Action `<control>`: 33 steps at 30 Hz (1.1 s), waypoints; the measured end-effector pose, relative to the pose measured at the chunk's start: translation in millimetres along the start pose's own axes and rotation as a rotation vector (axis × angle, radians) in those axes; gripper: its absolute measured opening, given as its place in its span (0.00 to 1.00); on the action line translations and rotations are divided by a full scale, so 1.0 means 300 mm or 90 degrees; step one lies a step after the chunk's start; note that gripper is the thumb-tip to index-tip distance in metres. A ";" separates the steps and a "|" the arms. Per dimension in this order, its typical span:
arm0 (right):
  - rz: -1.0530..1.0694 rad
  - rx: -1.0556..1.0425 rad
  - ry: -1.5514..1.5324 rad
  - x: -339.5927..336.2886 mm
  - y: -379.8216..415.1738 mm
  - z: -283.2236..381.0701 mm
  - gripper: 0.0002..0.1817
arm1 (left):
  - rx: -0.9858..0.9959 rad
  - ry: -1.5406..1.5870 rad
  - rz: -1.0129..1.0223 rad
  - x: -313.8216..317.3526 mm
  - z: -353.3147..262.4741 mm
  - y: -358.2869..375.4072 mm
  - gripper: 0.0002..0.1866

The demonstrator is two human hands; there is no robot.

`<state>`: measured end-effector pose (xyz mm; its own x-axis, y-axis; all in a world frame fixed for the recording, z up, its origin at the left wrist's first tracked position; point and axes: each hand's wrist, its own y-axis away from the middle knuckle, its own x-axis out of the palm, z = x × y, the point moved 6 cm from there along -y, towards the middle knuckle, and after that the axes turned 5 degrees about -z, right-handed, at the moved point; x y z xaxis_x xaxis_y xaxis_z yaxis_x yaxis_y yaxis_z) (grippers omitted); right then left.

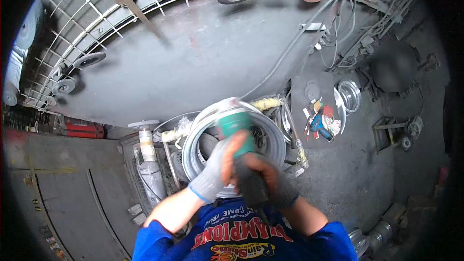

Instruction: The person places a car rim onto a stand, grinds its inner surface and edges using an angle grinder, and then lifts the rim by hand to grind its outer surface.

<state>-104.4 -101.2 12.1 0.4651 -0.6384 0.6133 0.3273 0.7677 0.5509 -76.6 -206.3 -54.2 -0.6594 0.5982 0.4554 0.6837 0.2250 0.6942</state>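
In my head view, the rim (192, 151) lies in front of me, its open face up, apparently borne by the stand (267, 104), whose wrapped bars show at both sides. The green tool (235, 122) is over its middle, in my two gloved hands. My left hand (218, 168) has its fingers closed round the body by the green part; those of my right hand (274, 179) curl about the dark end nearer my shirt. Blur hides whether the tool's head touches metal. I judge the step in hand to be working the rim's surface; the next move calls for a firm two-handed grip and an even angle along the rim's edge. Off to my right, a blue drill (317, 126) lies towards the near edge of the table (300, 97); to my left, a grey tool (152, 180) stands beside the stand.
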 end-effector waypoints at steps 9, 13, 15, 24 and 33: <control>-0.071 -0.099 -0.165 -0.066 0.052 0.006 0.22 | -0.020 -0.246 0.206 0.189 -0.067 0.021 0.32; -0.004 -0.103 0.130 -0.047 -0.019 0.001 0.27 | 0.128 -0.033 0.145 0.011 0.025 0.057 0.34; 0.046 -0.151 0.224 -0.044 -0.084 -0.040 0.30 | 0.288 -0.056 0.177 -0.034 0.006 0.126 0.35; 0.166 -0.161 0.587 -0.081 -0.251 -0.193 0.34 | 0.163 0.080 0.066 -0.265 0.184 0.101 0.44; -0.033 -0.238 0.079 -0.280 -0.139 -0.221 0.28 | 0.109 -0.103 0.175 0.034 0.116 -0.008 0.23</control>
<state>-102.7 -75.8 -99.8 0.5288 -0.6823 0.5048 0.6192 0.7169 0.3204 -74.1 -174.2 -70.6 -0.3945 0.7655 0.5083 0.8803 0.1561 0.4480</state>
